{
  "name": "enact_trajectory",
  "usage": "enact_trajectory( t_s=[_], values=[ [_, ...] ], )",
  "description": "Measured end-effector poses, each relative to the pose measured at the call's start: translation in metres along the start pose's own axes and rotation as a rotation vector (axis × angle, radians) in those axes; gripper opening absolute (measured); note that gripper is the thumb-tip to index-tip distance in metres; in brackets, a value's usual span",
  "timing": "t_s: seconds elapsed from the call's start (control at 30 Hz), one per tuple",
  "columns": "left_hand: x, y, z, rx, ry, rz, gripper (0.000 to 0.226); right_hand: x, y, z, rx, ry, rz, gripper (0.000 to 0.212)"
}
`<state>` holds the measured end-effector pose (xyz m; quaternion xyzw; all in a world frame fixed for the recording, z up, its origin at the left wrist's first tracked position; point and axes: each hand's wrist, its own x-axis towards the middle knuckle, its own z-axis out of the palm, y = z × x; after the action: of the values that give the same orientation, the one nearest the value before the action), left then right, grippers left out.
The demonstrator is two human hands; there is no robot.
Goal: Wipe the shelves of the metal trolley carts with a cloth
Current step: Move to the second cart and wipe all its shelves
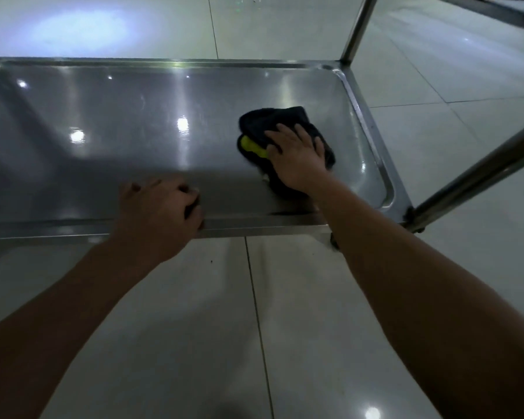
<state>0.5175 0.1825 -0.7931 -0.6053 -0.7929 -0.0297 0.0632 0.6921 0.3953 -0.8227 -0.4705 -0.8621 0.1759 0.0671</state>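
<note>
A shiny metal trolley shelf (127, 122) with a raised rim fills the upper half of the head view. On its right part lies a dark cloth (263, 122) with a yellow-green patch. My right hand (297, 155) lies flat on the cloth, fingers spread and straight, pressing it onto the shelf. My left hand (158, 213) grips the shelf's near rim (254, 228), its fingers curled over the edge.
Metal uprights of the trolley rise at the far right corner (357, 28) and slant across the right edge (478, 173). Another metal frame shows at the top right (496, 10). Pale glossy floor tiles (194, 328) surround the cart.
</note>
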Motion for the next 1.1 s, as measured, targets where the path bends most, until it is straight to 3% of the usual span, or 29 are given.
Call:
enact_trajectory(
  t_s=[0.17, 0.3, 0.5, 0.6, 0.73, 0.93, 1.1],
  values=[
    [0.0, 0.007, -0.004, -0.029, -0.052, -0.015, 0.05, -0.038, 0.093, -0.034, -0.018, 0.1, 0.289, 0.051],
    [0.001, 0.007, -0.002, 0.016, -0.111, -0.009, 0.041, -0.066, 0.089, -0.033, -0.02, 0.11, 0.314, 0.052],
    [-0.002, -0.001, -0.001, 0.059, -0.158, 0.039, 0.059, -0.116, 0.061, -0.028, -0.032, 0.074, 0.318, 0.052],
    [-0.01, -0.001, 0.002, 0.017, -0.154, 0.029, 0.056, -0.139, 0.039, -0.017, -0.039, 0.117, 0.338, 0.052],
    [-0.033, -0.018, -0.001, -0.075, 0.012, 0.056, 0.03, -0.155, 0.0, -0.001, -0.059, 0.185, 0.32, 0.05],
    [-0.068, -0.069, -0.01, -0.05, 0.106, 0.055, 0.027, -0.141, -0.114, 0.044, -0.054, 0.086, 0.019, 0.051],
    [-0.087, -0.096, -0.012, -0.047, 0.062, -0.013, 0.016, -0.118, -0.212, 0.083, -0.022, 0.007, -0.156, 0.052]
  ],
)
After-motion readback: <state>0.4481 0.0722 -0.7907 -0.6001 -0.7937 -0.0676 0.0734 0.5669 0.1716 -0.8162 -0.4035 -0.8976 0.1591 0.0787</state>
